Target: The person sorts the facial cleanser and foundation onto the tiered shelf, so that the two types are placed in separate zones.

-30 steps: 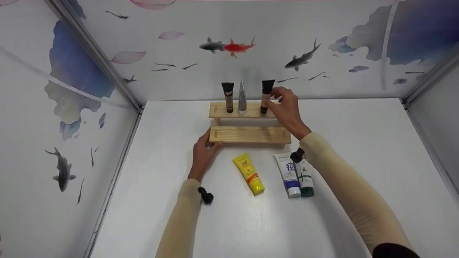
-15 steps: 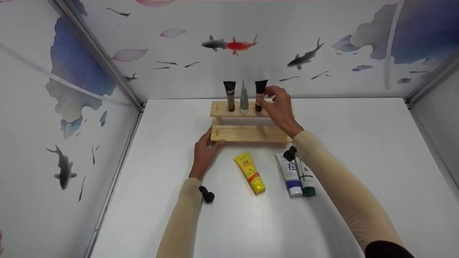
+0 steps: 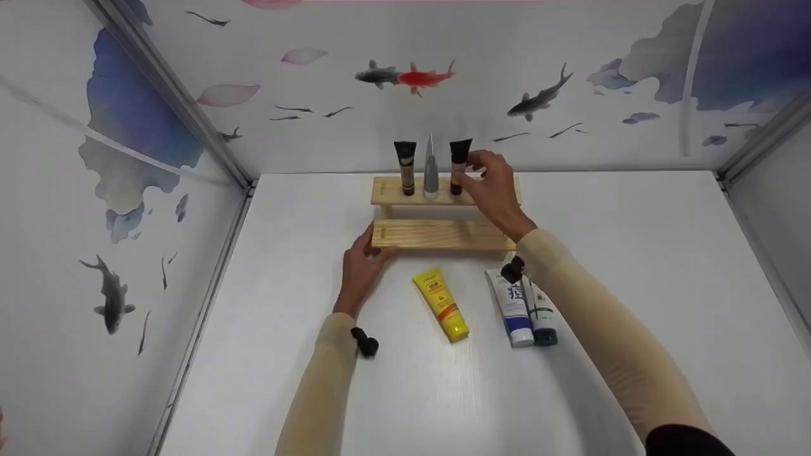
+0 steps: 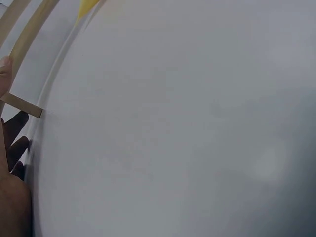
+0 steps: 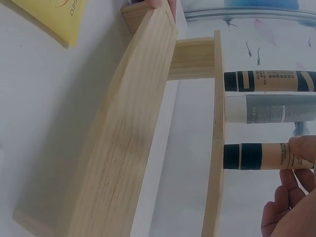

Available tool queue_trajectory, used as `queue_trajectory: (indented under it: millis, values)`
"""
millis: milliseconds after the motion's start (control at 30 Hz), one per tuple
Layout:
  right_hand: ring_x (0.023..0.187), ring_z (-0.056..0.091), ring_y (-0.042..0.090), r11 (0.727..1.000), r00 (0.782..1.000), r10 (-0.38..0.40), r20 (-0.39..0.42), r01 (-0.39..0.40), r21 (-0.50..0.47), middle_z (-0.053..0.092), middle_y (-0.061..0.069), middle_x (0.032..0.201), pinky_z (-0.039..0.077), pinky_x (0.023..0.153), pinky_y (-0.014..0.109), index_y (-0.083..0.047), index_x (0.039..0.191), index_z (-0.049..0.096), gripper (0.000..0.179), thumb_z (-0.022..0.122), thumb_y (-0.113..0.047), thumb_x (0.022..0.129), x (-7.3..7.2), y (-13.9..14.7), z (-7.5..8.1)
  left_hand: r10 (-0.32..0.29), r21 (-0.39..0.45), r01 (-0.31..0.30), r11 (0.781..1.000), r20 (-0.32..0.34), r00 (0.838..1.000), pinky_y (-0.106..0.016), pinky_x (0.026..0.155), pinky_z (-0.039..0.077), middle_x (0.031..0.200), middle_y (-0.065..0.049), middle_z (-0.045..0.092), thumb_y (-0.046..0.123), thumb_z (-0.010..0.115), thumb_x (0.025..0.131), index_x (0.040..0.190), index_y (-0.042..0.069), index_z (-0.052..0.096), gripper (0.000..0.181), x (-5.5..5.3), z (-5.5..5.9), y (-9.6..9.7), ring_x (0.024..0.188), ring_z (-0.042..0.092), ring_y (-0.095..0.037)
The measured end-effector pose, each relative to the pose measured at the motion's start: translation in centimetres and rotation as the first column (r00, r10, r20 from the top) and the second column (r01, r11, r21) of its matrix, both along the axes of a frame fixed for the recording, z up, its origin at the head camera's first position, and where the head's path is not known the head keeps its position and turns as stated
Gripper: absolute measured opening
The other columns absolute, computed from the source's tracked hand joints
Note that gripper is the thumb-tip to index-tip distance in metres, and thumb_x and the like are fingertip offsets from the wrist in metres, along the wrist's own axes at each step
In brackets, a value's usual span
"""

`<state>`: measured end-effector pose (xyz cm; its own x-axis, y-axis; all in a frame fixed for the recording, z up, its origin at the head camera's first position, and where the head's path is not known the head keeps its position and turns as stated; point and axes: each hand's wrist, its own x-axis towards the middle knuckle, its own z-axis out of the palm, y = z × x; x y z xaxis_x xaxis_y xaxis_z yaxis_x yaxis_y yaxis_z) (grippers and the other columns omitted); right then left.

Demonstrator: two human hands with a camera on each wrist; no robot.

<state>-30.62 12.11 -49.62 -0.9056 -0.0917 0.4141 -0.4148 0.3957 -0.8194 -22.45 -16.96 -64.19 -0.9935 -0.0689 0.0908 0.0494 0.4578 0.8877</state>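
A two-step wooden rack (image 3: 437, 234) stands at the back of the white table. My right hand (image 3: 495, 193) pinches a small black-and-tan squeeze tube (image 3: 459, 163) between thumb and fingers; it stands cap down on the upper step, its cap end right at the board in the right wrist view. Left of it on that step are a grey tube (image 3: 431, 174) with a white cap and another black-and-tan tube (image 3: 406, 170), both upright. My left hand (image 3: 360, 275) holds the left end of the lower step, thumb at the front edge (image 4: 4, 74).
In front of the rack lies a yellow tube (image 3: 441, 305). To its right, a white-and-blue tube (image 3: 514, 310) lies beside a white tube with a dark green cap (image 3: 542, 316), partly under my right forearm in view. A patterned wall (image 3: 304, 139) rises behind the table.
My right hand has moved the black-and-tan tube left along the upper step, closer to the grey tube, then stayed put. My left hand stays on the rack.
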Motion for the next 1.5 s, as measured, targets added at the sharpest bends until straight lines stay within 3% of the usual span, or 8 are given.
queue_trajectory:
  millis: [300, 633, 800, 1033, 1200, 1500]
  values:
    - [0.115, 0.064, 0.035, 1.000, 1.000, -0.014, 0.016, 0.014, 0.016, 0.074, 0.019, 0.125, 0.050, 0.096, 0.043, 0.001, 0.132, 0.074, 0.036, 0.084, -0.010, 0.099, 1.0, 1.5, -0.6, -0.017, 0.014, 0.018, 1.000, -0.020, 1.000, -0.043, 0.122, 0.049, 0.165, -0.008, 0.056, 0.057, 0.078, 0.100, 0.171, 0.012, 0.041, 0.092, 0.0, -0.1, -0.1, 0.143, 0.060, -0.023]
    - [0.114, 0.063, 0.032, 0.999, 0.996, 0.004, 0.085, -0.007, 0.040, 0.072, 0.016, 0.126, 0.053, 0.096, 0.047, 0.003, 0.130, 0.074, 0.033, 0.080, -0.011, 0.101, 4.2, 3.4, -2.8, -0.006, 0.032, 0.007, 0.999, -0.036, 0.999, -0.041, 0.122, 0.048, 0.165, -0.011, 0.055, 0.046, 0.080, 0.101, 0.170, 0.009, 0.042, 0.086, -0.1, -0.2, -0.3, 0.149, 0.056, -0.024]
    - [0.117, 0.062, 0.040, 0.997, 0.996, 0.040, 0.077, -0.045, 0.063, 0.072, 0.019, 0.125, 0.051, 0.100, 0.056, 0.004, 0.130, 0.074, 0.032, 0.081, -0.007, 0.101, 5.6, 3.8, -3.8, -0.001, 0.026, 0.002, 1.000, -0.021, 1.000, -0.041, 0.124, 0.046, 0.164, -0.009, 0.057, 0.046, 0.081, 0.101, 0.170, 0.010, 0.042, 0.087, -0.1, -0.3, -0.4, 0.149, 0.056, -0.023]
    - [0.121, 0.060, 0.033, 0.992, 0.986, 0.044, 0.163, -0.062, 0.111, 0.070, 0.014, 0.129, 0.050, 0.102, 0.046, -0.003, 0.132, 0.073, 0.031, 0.079, -0.013, 0.103, 8.0, 3.8, -4.7, -0.004, 0.030, 0.004, 1.000, -0.015, 1.000, -0.042, 0.126, 0.043, 0.166, -0.007, 0.054, 0.053, 0.080, 0.100, 0.170, 0.012, 0.042, 0.090, 0.0, -0.4, -0.3, 0.151, 0.053, -0.023]
    - [0.121, 0.058, 0.033, 0.990, 0.975, 0.064, 0.215, -0.089, 0.111, 0.068, 0.014, 0.129, 0.050, 0.103, 0.050, -0.001, 0.133, 0.072, 0.032, 0.078, -0.013, 0.104, 9.7, 3.8, -5.1, -0.013, 0.027, 0.013, 1.000, -0.017, 1.000, -0.041, 0.127, 0.043, 0.167, -0.007, 0.053, 0.054, 0.080, 0.100, 0.171, 0.011, 0.041, 0.092, 0.0, -0.4, -0.3, 0.152, 0.053, -0.023]
    - [0.119, 0.064, 0.040, 0.977, 0.971, 0.126, 0.202, -0.157, 0.145, 0.071, 0.014, 0.126, 0.054, 0.101, 0.053, 0.001, 0.129, 0.074, 0.031, 0.082, -0.008, 0.100, 11.9, 3.7, -5.9, -0.020, 0.024, 0.021, 1.000, -0.020, 1.000, -0.043, 0.126, 0.044, 0.166, -0.010, 0.054, 0.057, 0.081, 0.096, 0.171, 0.010, 0.041, 0.096, 0.0, -0.4, -0.2, 0.150, 0.055, -0.025]
